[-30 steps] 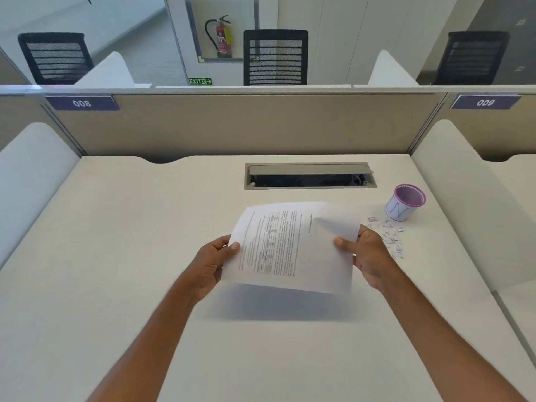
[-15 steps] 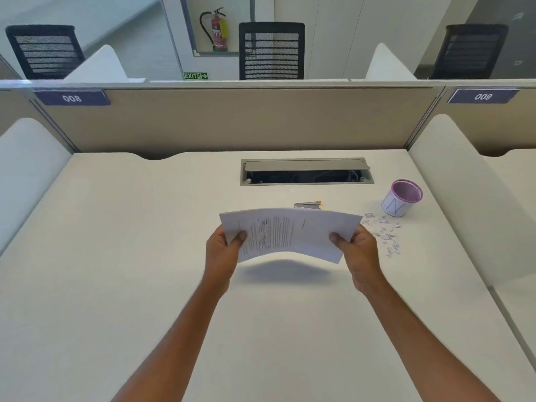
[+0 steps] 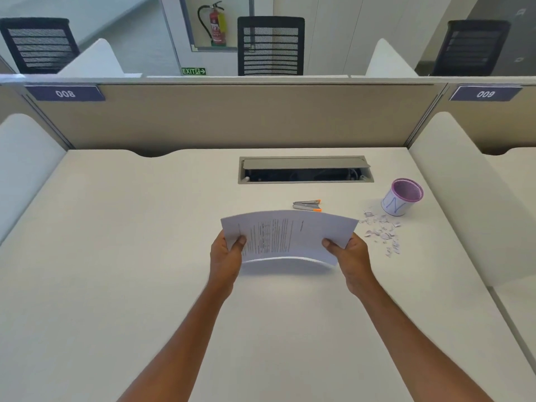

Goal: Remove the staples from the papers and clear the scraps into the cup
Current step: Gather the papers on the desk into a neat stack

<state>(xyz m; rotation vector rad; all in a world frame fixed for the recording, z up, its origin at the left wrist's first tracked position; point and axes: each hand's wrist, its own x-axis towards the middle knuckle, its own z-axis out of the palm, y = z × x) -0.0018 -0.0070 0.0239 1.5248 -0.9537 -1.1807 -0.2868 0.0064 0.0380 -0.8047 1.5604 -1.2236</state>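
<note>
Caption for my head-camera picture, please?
Above the desk, left hand and right hand hold papers; scraps lie beside the cup.

Printed papers (image 3: 290, 236) arch upward in midair; torn scraps (image 3: 382, 228) lie scattered just beside the upright purple-rimmed cup (image 3: 395, 203)

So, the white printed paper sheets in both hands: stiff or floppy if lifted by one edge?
Probably floppy: the white printed paper sheets arch between the left hand and the right hand, each gripping one end. Likely light too, since thumb-and-finger grips hold them above the cream desk. Held by one edge, they would probably droop.
</note>
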